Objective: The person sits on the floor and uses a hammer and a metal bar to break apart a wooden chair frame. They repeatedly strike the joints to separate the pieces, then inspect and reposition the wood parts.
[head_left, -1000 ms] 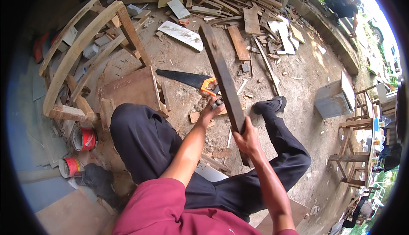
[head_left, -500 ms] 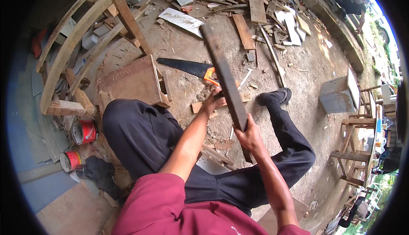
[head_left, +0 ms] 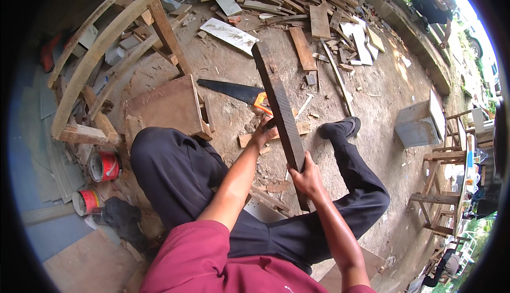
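Far left, red cans (head_left: 109,166), a curved wooden frame (head_left: 91,59) and a wooden box (head_left: 164,107) crowd the left knee (head_left: 159,147). Saw (head_left: 231,89) lies on the floor (head_left: 380,107), blade pointing left, handle end near the left hand (head_left: 264,133). Left fingers look curled around a small dark object (head_left: 270,123), partly behind the board; can't tell what it is. Dark board (head_left: 281,115) slants up between the legs, lower end by the right thigh (head_left: 340,204); can't tell if they touch. Right hand (head_left: 309,177): fingers wrapped around the board near that lower end. Risks, my read: left knuckles could scrape the saw if that hand drifts forward and down; board could twist or tip because the right grip sits near one end, so the far end levers on it; if it slips, it could land by the right shoe (head_left: 342,127). Room: left is tight, box and frame wall it in. Ahead, loose scraps (head_left: 320,21) litter the floor. Best swing space is right, bare floor between the right leg and grey box (head_left: 419,125); desk (head_left: 449,155) sits well apart, farther right.
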Action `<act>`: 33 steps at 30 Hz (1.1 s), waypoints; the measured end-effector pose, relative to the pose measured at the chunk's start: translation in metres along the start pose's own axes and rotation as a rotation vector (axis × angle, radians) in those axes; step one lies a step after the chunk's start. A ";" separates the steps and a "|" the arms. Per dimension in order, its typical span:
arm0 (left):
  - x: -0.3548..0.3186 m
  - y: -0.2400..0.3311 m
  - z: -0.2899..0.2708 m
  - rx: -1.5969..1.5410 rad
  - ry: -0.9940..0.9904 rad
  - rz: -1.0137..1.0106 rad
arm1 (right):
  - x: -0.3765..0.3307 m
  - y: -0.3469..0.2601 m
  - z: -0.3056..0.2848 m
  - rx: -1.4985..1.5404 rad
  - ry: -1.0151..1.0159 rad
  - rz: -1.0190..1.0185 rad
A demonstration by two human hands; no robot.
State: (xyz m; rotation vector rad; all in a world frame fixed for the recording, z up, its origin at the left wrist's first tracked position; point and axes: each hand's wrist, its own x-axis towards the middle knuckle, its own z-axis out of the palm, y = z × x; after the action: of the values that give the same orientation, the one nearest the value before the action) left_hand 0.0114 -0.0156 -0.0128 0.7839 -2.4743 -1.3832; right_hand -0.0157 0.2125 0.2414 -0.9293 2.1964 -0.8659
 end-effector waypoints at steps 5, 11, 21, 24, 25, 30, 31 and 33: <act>-0.001 -0.058 -0.003 -0.125 0.023 -0.090 | 0.019 -0.067 -0.035 0.005 0.025 -0.149; -0.006 0.007 -0.003 0.154 0.336 0.244 | 0.022 -0.181 -0.119 0.308 0.494 -0.733; -0.017 0.049 -0.027 -0.310 -0.018 0.021 | -0.001 -0.033 -0.003 0.103 0.123 -0.207; -0.033 0.044 -0.023 -0.568 0.041 -0.003 | 0.009 -0.074 -0.030 0.151 0.174 -0.325; -0.030 0.054 -0.023 -0.408 0.101 0.064 | 0.009 -0.080 -0.038 0.178 0.202 -0.314; -0.009 0.022 -0.007 -0.049 0.205 0.226 | 0.003 -0.071 -0.036 0.210 0.205 -0.240; -0.005 0.004 -0.003 -0.001 0.210 0.244 | 0.001 -0.061 -0.024 0.186 0.169 -0.192; -0.007 -0.029 0.000 -0.145 0.145 0.102 | -0.002 -0.021 0.008 0.155 0.055 -0.084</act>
State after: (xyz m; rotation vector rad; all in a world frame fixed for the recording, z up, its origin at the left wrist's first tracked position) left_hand 0.0275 -0.0247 -0.0366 0.6910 -2.2440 -1.3983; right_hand -0.0008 0.2002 0.2525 -0.9372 2.1144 -1.0962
